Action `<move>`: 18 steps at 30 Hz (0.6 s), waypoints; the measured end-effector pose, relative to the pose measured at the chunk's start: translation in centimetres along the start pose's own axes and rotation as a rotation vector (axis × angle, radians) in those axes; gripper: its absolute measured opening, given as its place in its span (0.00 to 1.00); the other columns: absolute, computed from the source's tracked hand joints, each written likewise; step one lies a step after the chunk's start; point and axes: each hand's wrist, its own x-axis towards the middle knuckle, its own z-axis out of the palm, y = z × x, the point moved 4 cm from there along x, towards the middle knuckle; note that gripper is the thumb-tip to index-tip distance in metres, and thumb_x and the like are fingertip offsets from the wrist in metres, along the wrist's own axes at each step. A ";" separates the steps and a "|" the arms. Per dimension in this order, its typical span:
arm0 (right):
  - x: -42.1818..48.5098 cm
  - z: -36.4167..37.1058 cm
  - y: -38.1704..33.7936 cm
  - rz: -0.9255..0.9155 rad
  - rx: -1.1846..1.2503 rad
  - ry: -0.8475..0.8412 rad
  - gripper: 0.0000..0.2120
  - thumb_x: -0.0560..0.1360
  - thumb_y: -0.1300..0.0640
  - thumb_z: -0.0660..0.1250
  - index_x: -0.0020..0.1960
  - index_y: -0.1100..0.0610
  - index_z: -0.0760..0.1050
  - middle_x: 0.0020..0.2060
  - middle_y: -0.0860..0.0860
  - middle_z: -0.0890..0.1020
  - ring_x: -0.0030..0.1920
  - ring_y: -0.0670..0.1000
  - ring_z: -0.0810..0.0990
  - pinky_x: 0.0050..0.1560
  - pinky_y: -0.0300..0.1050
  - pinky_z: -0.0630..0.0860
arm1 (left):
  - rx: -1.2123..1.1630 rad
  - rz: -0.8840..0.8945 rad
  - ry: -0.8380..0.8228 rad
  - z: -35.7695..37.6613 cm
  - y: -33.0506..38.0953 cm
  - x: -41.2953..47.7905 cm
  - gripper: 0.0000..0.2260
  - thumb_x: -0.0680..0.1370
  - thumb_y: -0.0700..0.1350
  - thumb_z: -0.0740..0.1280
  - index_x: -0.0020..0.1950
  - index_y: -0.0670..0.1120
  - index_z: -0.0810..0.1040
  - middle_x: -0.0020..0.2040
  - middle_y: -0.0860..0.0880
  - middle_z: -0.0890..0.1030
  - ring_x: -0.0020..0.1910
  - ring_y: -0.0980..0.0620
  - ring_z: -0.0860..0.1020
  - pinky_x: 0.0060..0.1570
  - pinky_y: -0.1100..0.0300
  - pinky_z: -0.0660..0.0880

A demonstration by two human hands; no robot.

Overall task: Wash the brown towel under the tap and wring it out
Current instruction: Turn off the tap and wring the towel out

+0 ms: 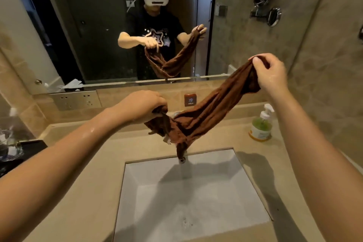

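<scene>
The brown towel (204, 116) hangs bunched and stretched in the air above the sink (196, 198). My left hand (143, 106) grips its lower end at centre left, and my right hand (271, 72) pinches its upper end, higher and to the right. The towel sags between them and its lowest fold drapes over the tap (182, 160), hiding most of it. Water runs from the spout into the basin. Both forearms look wet.
A green soap pump bottle (261, 125) stands on the beige counter (82, 192) at the right. A large mirror (110, 25) fills the wall ahead, above a socket panel (75, 100). A dark tray with glassware (11, 149) sits at the far left.
</scene>
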 end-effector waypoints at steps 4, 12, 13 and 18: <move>-2.0 0.2 0.7 0.032 -0.116 -0.052 0.10 0.75 0.60 0.63 0.49 0.62 0.81 0.48 0.58 0.83 0.51 0.55 0.79 0.54 0.46 0.73 | -0.391 0.035 0.114 -1.8 -1.4 -0.9 0.04 0.76 0.41 0.68 0.48 0.49 0.77 0.45 0.53 0.76 0.47 0.54 0.75 0.48 0.61 0.72; -4.9 2.6 -5.0 0.048 0.011 -0.234 0.13 0.70 0.68 0.67 0.53 0.59 0.80 0.49 0.52 0.81 0.51 0.47 0.78 0.44 0.22 0.69 | -1.475 -0.070 0.404 -5.9 -1.0 1.5 0.06 0.80 0.47 0.62 0.45 0.53 0.77 0.44 0.51 0.77 0.46 0.54 0.76 0.51 0.57 0.74; -5.2 3.2 -6.7 0.014 0.068 -0.284 0.14 0.69 0.68 0.68 0.53 0.59 0.80 0.48 0.51 0.80 0.49 0.46 0.78 0.45 0.22 0.70 | -1.490 -0.069 0.433 -6.2 0.4 2.3 0.07 0.81 0.47 0.60 0.47 0.52 0.77 0.46 0.50 0.77 0.48 0.53 0.76 0.54 0.56 0.74; -5.5 4.3 -10.4 0.008 0.070 -0.404 0.18 0.68 0.67 0.67 0.57 0.58 0.76 0.47 0.52 0.81 0.50 0.51 0.79 0.45 0.38 0.75 | -1.426 -0.155 0.411 -6.0 6.8 6.2 0.12 0.83 0.50 0.56 0.64 0.53 0.71 0.60 0.51 0.77 0.58 0.57 0.76 0.59 0.65 0.73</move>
